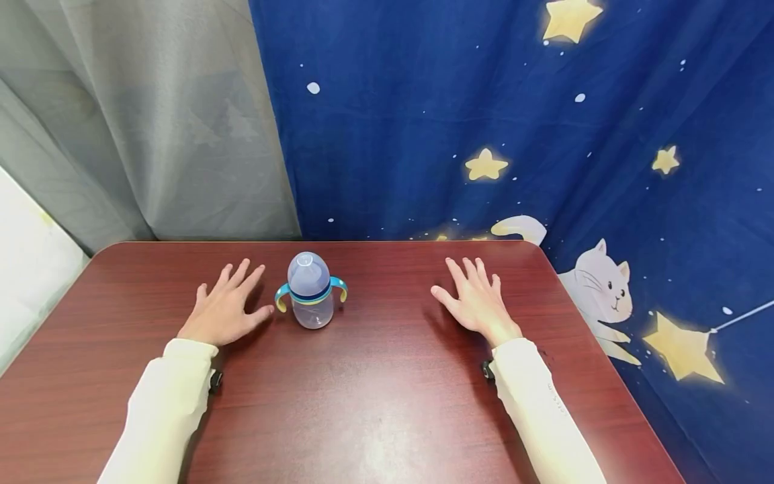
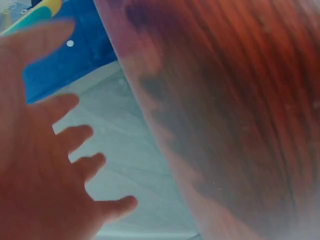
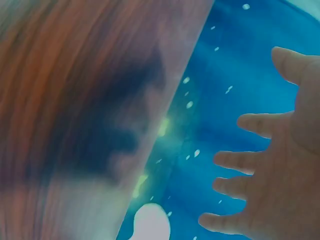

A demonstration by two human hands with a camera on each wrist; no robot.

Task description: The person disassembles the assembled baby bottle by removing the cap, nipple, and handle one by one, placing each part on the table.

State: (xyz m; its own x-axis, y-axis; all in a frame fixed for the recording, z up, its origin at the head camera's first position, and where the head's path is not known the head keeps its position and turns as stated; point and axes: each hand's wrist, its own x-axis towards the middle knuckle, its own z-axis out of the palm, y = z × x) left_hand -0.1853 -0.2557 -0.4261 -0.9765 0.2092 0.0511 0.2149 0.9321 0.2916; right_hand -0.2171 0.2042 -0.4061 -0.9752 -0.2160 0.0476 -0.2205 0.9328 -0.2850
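Nearest the viewer: two forearms in cream sleeves [image 1: 158, 410], each with a small dark clip at the cuff, reaching forward over a dark red wood-grain surface [image 1: 363, 403] with rounded far corners.

Left hand [image 1: 222, 310]: palm down over the surface, fingers [image 1: 242, 274] straight and spread, grasping nothing. The thumb points toward the bottle and stops just beside its near handle; contact cannot be confirmed. In the left wrist view the same hand [image 2: 45, 170] shows blurred, its spread fingers [image 2: 80, 135] held clear of the surface edge [image 2: 165, 150].

Right hand [image 1: 478, 301]: palm down, fingers [image 1: 468, 270] straight and slightly fanned, released, holding nothing. It lies well apart from the bottle. In the right wrist view the hand [image 3: 280, 185] appears open, fingers [image 3: 235, 162] extended against blue cloth.

Baby bottle [image 1: 310, 290]: upright on the surface between the two hands, nearer the left one. Translucent lavender body and domed cap, blue collar, two curved blue-and-yellow handles, one to each side.

Beyond the surface: a grey curtain [image 1: 151, 121] at left; a dark blue hanging cloth [image 1: 484, 101] at right, printed with yellow stars and a white cat [image 1: 598, 286].
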